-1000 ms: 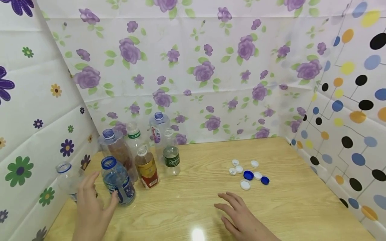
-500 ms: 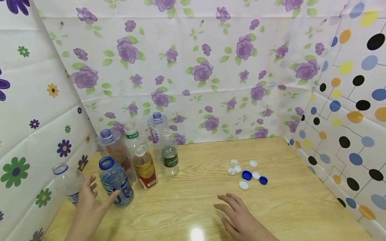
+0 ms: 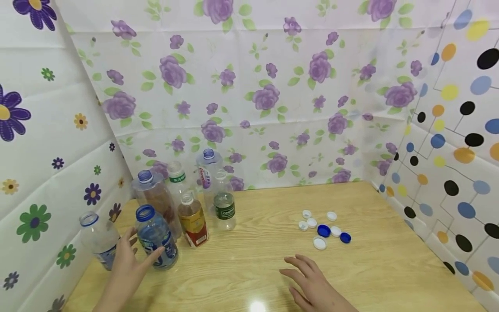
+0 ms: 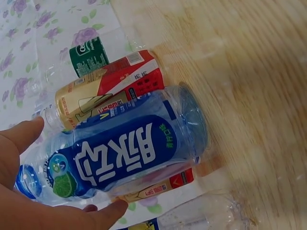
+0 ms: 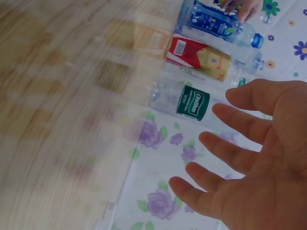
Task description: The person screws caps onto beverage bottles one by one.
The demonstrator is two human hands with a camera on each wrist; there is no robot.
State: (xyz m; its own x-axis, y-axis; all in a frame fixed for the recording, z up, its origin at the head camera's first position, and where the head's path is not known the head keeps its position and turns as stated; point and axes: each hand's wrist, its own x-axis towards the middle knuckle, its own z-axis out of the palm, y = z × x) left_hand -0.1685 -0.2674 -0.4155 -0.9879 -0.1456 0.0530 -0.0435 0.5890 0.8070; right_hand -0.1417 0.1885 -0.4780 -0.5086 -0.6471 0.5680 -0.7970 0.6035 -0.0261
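Observation:
A blue-tinted plastic bottle [image 3: 156, 232] with a blue neck ring and no cap stands on the table; its lime label [image 4: 124, 148] faces the left wrist camera. My left hand [image 3: 128, 264] is spread about this bottle, thumb on the near side and fingers on the far side. Whether the skin touches it I cannot tell. Just left is a clear uncapped bottle [image 3: 99, 238], partly behind the hand. My right hand [image 3: 308, 277] hovers over the table with relaxed, parted fingers and holds nothing. Beyond it lie several loose caps, among them a blue cap [image 3: 323, 230] and a white cap [image 3: 319, 242].
Several more uncapped bottles crowd the left: a gold-and-red label bottle [image 3: 193, 225], a green-label bottle [image 3: 225, 208], a large bottle [image 3: 150, 184] and others behind. Flowered cloth [image 3: 265, 99] hangs behind the wooden table [image 3: 249, 260]; dotted cloth [image 3: 460, 173] hangs at the right.
My left hand has come closer to the blue-tinted bottle, its fingers shifting to between that bottle and the clear one. The right hand stays nearly still. The head view has tilted slightly.

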